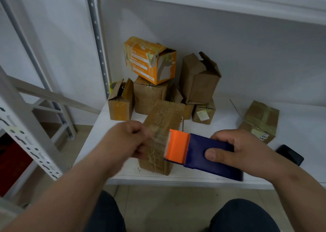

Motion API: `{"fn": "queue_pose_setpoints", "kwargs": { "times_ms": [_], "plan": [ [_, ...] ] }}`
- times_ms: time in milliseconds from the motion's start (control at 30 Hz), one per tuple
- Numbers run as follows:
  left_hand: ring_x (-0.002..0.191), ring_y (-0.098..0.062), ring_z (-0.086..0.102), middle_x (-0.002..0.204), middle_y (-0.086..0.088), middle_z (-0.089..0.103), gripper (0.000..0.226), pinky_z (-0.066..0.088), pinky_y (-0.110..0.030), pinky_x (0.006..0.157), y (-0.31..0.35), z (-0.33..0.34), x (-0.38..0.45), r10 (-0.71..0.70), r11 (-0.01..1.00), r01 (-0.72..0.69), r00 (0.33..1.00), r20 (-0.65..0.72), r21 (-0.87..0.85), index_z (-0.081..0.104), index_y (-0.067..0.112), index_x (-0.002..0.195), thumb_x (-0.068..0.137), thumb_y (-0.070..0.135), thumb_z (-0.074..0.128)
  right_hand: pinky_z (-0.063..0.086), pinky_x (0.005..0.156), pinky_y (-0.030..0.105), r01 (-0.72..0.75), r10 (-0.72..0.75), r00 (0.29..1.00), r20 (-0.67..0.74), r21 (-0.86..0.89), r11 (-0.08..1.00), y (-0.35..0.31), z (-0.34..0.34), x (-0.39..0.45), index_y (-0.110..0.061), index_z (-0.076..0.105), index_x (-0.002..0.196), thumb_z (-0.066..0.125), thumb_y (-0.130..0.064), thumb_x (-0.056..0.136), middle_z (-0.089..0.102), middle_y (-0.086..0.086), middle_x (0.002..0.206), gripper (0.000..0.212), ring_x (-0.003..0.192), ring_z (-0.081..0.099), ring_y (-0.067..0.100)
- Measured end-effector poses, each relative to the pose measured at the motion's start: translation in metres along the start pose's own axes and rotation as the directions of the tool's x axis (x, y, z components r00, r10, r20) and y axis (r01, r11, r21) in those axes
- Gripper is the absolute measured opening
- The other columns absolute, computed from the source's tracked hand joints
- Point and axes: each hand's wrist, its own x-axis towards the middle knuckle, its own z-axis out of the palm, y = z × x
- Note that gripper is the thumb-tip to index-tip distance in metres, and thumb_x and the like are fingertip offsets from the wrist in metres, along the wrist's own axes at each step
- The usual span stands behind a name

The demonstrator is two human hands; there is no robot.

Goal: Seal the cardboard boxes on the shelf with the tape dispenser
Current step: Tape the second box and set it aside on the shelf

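— Starting at the left, what is the person's left hand (pixel 131 140) doing?

— Its fingers are curled against the near left side of the long cardboard box (pixel 163 134) that lies on the white shelf (pixel 220 176), close to the front edge. The hand is blurred, so whether it truly clamps the box or only steadies it is hard to say; it looks like a hold on the box's edge.

— How would that box handle?

— Probably light and somewhat soft. The cardboard is creased and already wrapped in old tape, so it would likely dent under a hard squeeze. Bracing it flat on a side wall, as the left hand seems to do, looks the safer hold.

— And to its right?

— The tape dispenser (pixel 199 154), with an orange front and a blue body, meets the box's near right end. The right hand (pixel 241 150) grips the blue body, thumb on top and fingers wrapped round the far side. It is rigid plastic and should be easy to steer from that rear part, away from the orange cutter end.

— The other boxes?

— Behind stand an orange box (pixel 151 60) stacked on brown ones, and a taped box (pixel 261 120) lies well apart at the right, near a dark phone (pixel 290 155).
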Motion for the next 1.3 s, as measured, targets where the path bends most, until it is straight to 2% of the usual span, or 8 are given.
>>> {"fn": "queue_pose_setpoints", "kwargs": {
  "times_ms": [133,333,433,533,700,900,1133,1300],
  "plan": [
    [0.06,-0.015,0.055,0.068,-0.006,0.061,0.015,0.055,-0.025,0.054,0.0,-0.025,0.01,-0.033,0.999,0.03,0.996,-0.082,-0.037,0.071,0.006,0.089,0.095,0.009,0.057,0.049,0.055,0.016,-0.053,0.055,0.998,-0.024,0.066,0.996,0.009,-0.009,-0.001,-0.033,0.069,0.079,0.059,-0.071,0.059,0.072,-0.003,0.076,0.044,0.064,0.067,0.012],
    [0.062,-0.017,0.051,0.073,-0.011,0.057,0.016,0.057,-0.023,0.052,0.004,-0.053,0.022,-0.016,0.999,0.01,0.985,-0.17,-0.032,0.07,0.003,0.09,0.095,0.007,0.056,0.05,0.059,0.026,-0.144,0.143,0.988,-0.057,-0.025,0.989,0.007,-0.028,0.002,-0.024,0.069,0.079,0.061,-0.067,0.072,0.071,0.0,0.075,0.044,0.066,0.068,0.018],
    [0.062,-0.017,0.052,0.073,-0.011,0.06,0.016,0.056,-0.027,0.055,-0.001,-0.057,0.033,-0.082,0.996,0.076,0.984,-0.159,-0.04,0.071,0.002,0.09,0.095,0.005,0.056,0.05,0.06,0.029,-0.218,0.217,0.976,-0.018,-0.083,0.972,0.003,-0.029,0.011,-0.021,0.069,0.081,0.058,-0.063,0.066,0.072,-0.001,0.072,0.046,0.063,0.069,0.017],
    [0.061,-0.017,0.053,0.071,-0.011,0.061,0.017,0.054,-0.028,0.054,-0.004,-0.053,0.044,-0.148,0.987,0.138,0.977,-0.151,-0.08,0.072,0.002,0.089,0.094,0.002,0.056,0.049,0.059,0.027,-0.281,0.285,0.958,0.014,-0.134,0.95,-0.001,-0.03,0.024,-0.019,0.07,0.082,0.055,-0.077,0.064,0.072,-0.003,0.07,0.062,0.061,0.069,0.014],
    [0.062,-0.019,0.053,0.071,-0.012,0.061,0.013,0.053,-0.031,0.056,-0.01,-0.047,0.058,-0.195,0.978,0.181,0.97,-0.146,-0.106,0.073,0.003,0.087,0.092,0.004,0.06,0.046,0.057,0.022,-0.362,0.375,0.926,0.049,-0.173,0.916,-0.003,-0.037,0.039,-0.02,0.068,0.081,0.058,-0.064,0.062,0.072,-0.011,0.066,0.049,0.057,0.068,0.007],
    [0.061,-0.019,0.052,0.072,-0.013,0.061,0.01,0.053,-0.031,0.056,-0.021,-0.037,0.064,-0.265,0.96,0.248,0.955,-0.134,-0.126,0.07,-0.002,0.095,0.088,0.004,0.066,0.049,0.06,0.023,-0.425,0.448,0.891,0.071,-0.211,0.88,0.008,-0.036,0.051,-0.018,0.069,0.083,0.064,-0.055,0.078,0.073,-0.004,0.069,0.037,0.064,0.07,0.012],
    [0.062,-0.02,0.052,0.067,-0.011,0.061,0.006,0.052,-0.032,0.058,-0.034,-0.029,0.064,-0.347,0.93,0.324,0.93,-0.122,-0.173,0.07,0.0,0.084,0.087,0.004,0.067,0.05,0.059,0.022,-0.462,0.49,0.865,0.106,-0.209,0.862,0.018,-0.031,0.055,-0.018,0.069,0.089,0.063,-0.053,0.082,0.074,-0.004,0.072,0.036,0.066,0.071,0.013],
    [0.063,-0.019,0.053,0.069,-0.011,0.063,0.009,0.052,-0.029,0.057,-0.042,-0.013,0.058,-0.4,0.907,0.393,0.916,-0.019,-0.149,0.069,0.002,0.087,0.089,0.01,0.066,0.049,0.061,0.021,-0.456,0.493,0.86,0.132,-0.234,0.859,0.025,-0.022,0.056,-0.018,0.069,0.088,0.062,-0.053,0.083,0.073,-0.002,0.077,0.037,0.07,0.07,0.013]
  ]
}}
